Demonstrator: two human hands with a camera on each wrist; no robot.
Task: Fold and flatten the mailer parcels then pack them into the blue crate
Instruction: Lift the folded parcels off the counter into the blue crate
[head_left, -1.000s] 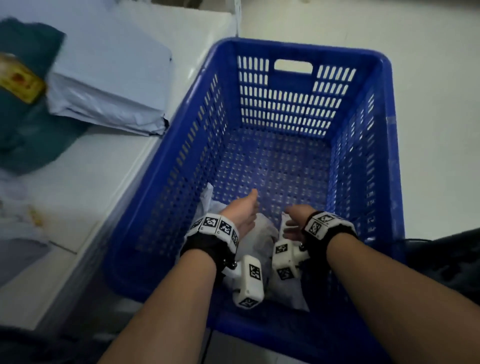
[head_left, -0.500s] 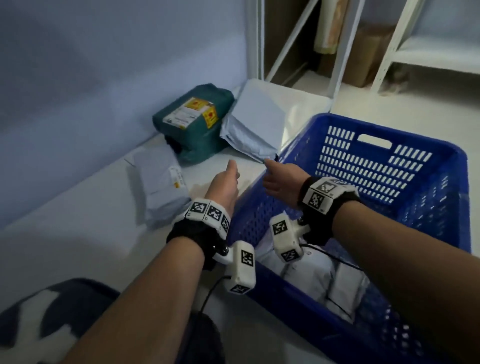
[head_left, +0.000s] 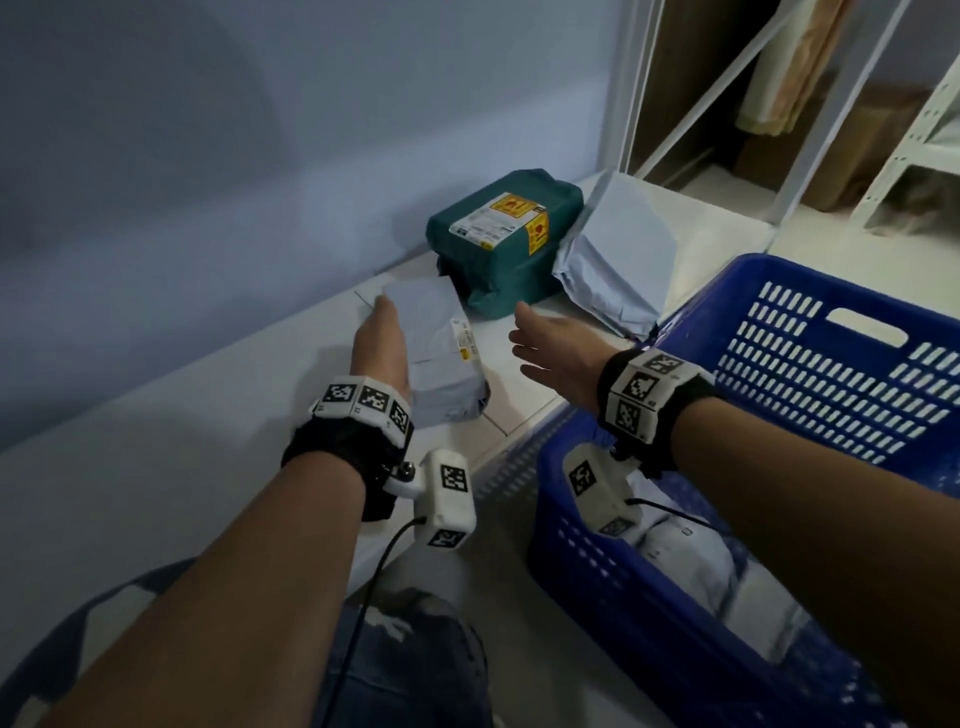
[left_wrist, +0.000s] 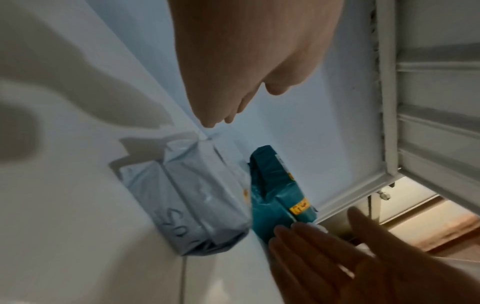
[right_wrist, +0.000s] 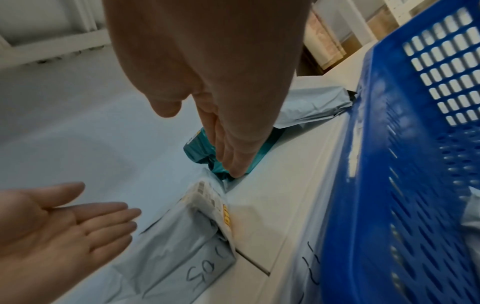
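The grey parcel (head_left: 434, 353) lies flat on the white platform (head_left: 156, 467), its long left edge running close along the wall (head_left: 208, 156), its near end folded under and marked with handwriting. Both hands flank it with fingers straight and spread, holding nothing. The left hand (head_left: 379, 343) is at the parcel's wall-side edge, palm turned inward; whether it touches the plastic cannot be told. The right hand (head_left: 558, 345) hangs above the bare strip of platform on the parcel's other side, palm facing the left hand, clear of the label edge.

Just beyond the fingertips of both hands sits a green parcel (head_left: 506, 244), butted against the grey parcel's far end. Past the right hand's fingers, a larger grey mailer (head_left: 618, 260) leans on the green one and reaches the platform's edge. Under the right wrist the blue crate (head_left: 779, 322) stands tight against that edge, with packed mailers (head_left: 691, 561) lying in its near end. White shelf frames (head_left: 639, 88) stand behind.
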